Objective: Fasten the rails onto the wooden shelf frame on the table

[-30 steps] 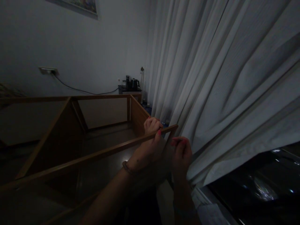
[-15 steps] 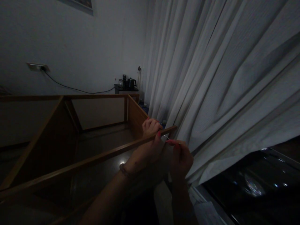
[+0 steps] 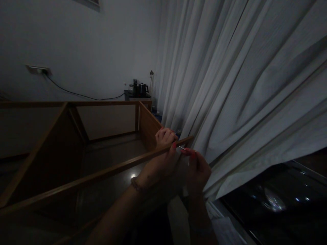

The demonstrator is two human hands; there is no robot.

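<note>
Your left hand [image 3: 163, 162] is wrapped round the wooden rail [image 3: 122, 166] near the centre of the frame, and your right hand [image 3: 198, 174], lower right of centre, pinches a thin metal rod [image 3: 182, 148]. Honestly, it's so dark there that the tip could skid off and jab your left thumb [image 3: 173, 149], sitting just beside it.

The left hand [image 3: 163, 162] wears a narrow, dark wrist bracelet [image 3: 136, 184] and, like the right hand [image 3: 199, 172], pinkish-red nail polish [image 3: 174, 145].
</note>
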